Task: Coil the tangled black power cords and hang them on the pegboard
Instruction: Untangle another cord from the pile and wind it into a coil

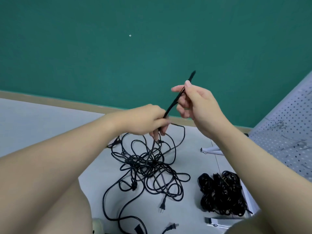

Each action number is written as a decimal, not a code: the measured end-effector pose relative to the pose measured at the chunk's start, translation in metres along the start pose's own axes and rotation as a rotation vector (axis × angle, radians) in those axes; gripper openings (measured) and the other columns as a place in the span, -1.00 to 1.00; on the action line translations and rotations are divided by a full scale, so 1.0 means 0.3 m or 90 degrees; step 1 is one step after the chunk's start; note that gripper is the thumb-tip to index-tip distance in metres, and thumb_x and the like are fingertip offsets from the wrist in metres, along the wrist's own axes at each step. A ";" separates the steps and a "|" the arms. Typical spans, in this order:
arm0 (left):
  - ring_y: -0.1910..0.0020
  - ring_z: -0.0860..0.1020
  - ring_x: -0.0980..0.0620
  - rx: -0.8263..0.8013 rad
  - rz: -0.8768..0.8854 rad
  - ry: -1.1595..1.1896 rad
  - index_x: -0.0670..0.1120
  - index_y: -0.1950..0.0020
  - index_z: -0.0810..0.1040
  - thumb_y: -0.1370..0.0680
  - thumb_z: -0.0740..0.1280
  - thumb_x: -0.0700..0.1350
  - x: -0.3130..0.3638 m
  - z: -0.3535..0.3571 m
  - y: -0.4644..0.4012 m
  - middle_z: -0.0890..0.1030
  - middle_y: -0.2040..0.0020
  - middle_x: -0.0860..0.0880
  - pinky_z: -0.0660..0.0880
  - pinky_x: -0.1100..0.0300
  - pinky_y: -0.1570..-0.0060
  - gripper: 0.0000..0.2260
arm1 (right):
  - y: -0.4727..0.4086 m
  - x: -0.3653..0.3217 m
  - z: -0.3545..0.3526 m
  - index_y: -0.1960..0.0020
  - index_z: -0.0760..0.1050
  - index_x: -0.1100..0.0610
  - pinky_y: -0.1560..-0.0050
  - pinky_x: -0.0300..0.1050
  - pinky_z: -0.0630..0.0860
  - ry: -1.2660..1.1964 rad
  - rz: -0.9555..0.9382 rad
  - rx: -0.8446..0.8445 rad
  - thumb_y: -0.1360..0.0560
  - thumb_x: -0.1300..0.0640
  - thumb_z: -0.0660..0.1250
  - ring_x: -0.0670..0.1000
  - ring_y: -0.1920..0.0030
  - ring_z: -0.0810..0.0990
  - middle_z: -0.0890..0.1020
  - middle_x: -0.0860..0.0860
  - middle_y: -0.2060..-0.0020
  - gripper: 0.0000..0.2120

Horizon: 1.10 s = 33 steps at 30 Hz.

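Black strap [179,97] pinched between left hand [148,121] and right hand [197,105], tip up-right.

A: Where does the camera sit?

B: There is one view only, worn on the person's head, looking forward and down at the grey floor [194,149], steeply tilted.

A: How near is it?

B: Close: both forearms reach in from the bottom edge, over the floor. Beyond the floor stands the green wall [152,48]; at the floor's right leans the pegboard [287,132].
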State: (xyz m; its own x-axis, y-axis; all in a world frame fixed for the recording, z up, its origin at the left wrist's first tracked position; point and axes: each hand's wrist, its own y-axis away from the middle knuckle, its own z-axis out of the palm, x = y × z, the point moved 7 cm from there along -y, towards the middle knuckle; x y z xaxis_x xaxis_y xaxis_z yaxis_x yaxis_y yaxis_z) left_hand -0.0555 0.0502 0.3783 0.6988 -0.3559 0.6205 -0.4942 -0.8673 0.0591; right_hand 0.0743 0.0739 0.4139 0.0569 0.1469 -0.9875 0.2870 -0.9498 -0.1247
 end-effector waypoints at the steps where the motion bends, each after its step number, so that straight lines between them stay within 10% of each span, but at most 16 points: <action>1: 0.28 0.71 -0.01 0.033 0.011 0.070 -0.20 0.10 0.56 -0.73 0.18 -0.13 0.017 -0.031 0.003 0.73 0.16 -0.08 0.61 0.13 0.20 -0.71 | -0.010 0.019 -0.011 -0.05 0.59 0.17 0.38 -0.17 0.26 0.003 0.017 -0.008 -0.74 0.14 0.13 -0.03 0.43 0.41 0.44 -0.04 0.40 -0.73; 4: 0.39 0.61 -0.04 0.143 0.074 0.278 -0.22 0.09 0.52 -0.74 0.18 -0.14 0.093 -0.127 0.016 0.71 0.18 -0.17 0.53 0.14 0.33 -0.72 | 0.007 0.090 0.010 -0.05 0.58 0.03 0.28 -0.10 0.38 0.144 0.065 -0.171 -0.64 0.34 0.22 -0.03 0.34 0.49 0.55 0.02 0.31 -0.75; 7: 0.45 0.52 -0.01 0.214 0.124 0.418 -0.18 0.11 0.49 -0.74 0.16 -0.13 0.152 -0.183 0.024 0.68 0.24 -0.15 0.46 0.13 0.34 -0.73 | 0.076 0.173 0.095 -0.16 0.57 -0.06 0.20 -0.01 0.52 0.342 0.088 -0.345 -0.66 0.09 0.33 0.04 0.24 0.57 0.64 0.15 0.20 -0.88; 13: 0.37 0.51 0.01 0.348 0.070 0.499 -0.14 -0.06 0.58 -0.75 0.09 -0.11 0.075 -0.278 0.021 0.71 0.09 -0.06 0.44 0.14 0.32 -0.72 | 0.032 0.074 0.103 0.20 0.49 0.10 0.34 -0.14 0.37 0.218 0.003 -0.182 -0.73 0.03 0.17 0.02 0.47 0.41 0.52 -0.03 0.51 -0.64; 20: 0.08 0.69 -0.01 -0.278 -0.083 0.114 -0.05 -0.24 0.53 -0.67 0.32 -0.10 -0.002 0.154 0.035 0.63 -0.10 -0.03 0.60 0.11 0.08 -0.84 | -0.041 -0.072 -0.054 0.24 0.39 0.10 0.40 -0.20 0.18 -0.101 -0.048 0.030 -0.75 0.04 0.14 -0.03 0.46 0.14 0.15 -0.07 0.49 -0.61; 26: 0.37 0.55 0.02 -0.098 0.000 0.001 -0.13 0.15 0.57 -0.73 0.15 0.04 0.064 0.115 -0.030 0.72 0.23 0.00 0.55 0.20 0.26 -0.61 | -0.078 -0.060 -0.180 0.02 0.48 0.11 0.37 -0.17 0.28 -0.245 0.012 0.088 -0.74 -0.05 0.10 -0.06 0.46 0.29 0.30 -0.07 0.45 -0.68; 30: 0.50 0.42 0.02 0.135 0.058 0.331 -0.16 0.18 0.52 -0.75 0.15 -0.05 0.153 -0.063 -0.045 0.67 0.32 -0.08 0.40 0.22 0.46 -0.63 | -0.028 0.090 -0.072 -0.04 0.56 0.24 0.29 0.07 0.41 -0.037 0.093 -0.180 -0.57 0.20 0.27 0.06 0.38 0.19 0.47 0.13 0.33 -0.86; 33: 0.50 0.36 -0.03 0.205 0.020 0.515 -0.14 0.16 0.47 -0.75 0.15 -0.03 0.133 -0.122 -0.058 0.67 0.29 -0.13 0.37 0.21 0.48 -0.66 | 0.070 0.187 0.035 -0.04 0.64 0.16 0.27 -0.10 0.33 0.029 0.236 -0.406 -0.45 0.20 0.31 0.01 0.35 0.29 0.38 0.07 0.33 -0.78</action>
State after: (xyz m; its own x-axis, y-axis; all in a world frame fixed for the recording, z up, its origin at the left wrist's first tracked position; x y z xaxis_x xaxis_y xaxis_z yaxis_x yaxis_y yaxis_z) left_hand -0.0379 0.0637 0.4306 0.0447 -0.1301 0.9905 -0.2510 -0.9611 -0.1149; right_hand 0.0734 0.0594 0.3550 0.2933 -0.1286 -0.9473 0.7403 -0.5964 0.3102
